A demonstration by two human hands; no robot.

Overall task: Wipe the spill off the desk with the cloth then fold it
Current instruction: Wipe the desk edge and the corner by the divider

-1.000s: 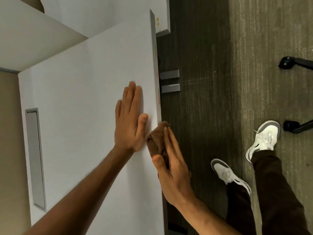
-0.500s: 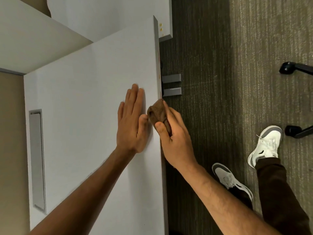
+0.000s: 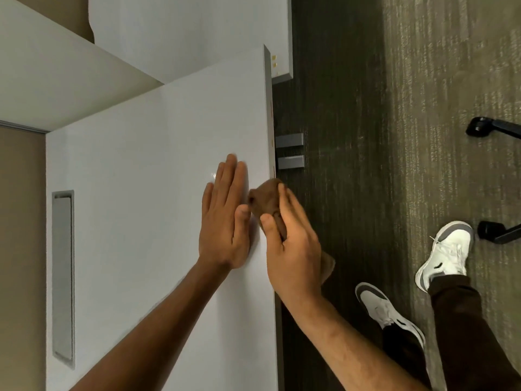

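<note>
Left hand (image 3: 224, 218) lies flat with straight fingers; right hand (image 3: 293, 244) curls, thumb pinching inward.

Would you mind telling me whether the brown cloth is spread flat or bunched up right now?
Bunched up: the cloth is a crumpled wad held by the right hand at the desk's edge.

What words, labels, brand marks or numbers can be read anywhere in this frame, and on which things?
None can be read.
Desk: plain white top, no print; small orange marks along its edge, too small to tell whether they are text.
Cloth: plain brown, gripped by the right hand, no tag showing.
Shoes: white and grey, no legible brand mark.
Left hand: flat on the desk, covering no visible text.
</note>
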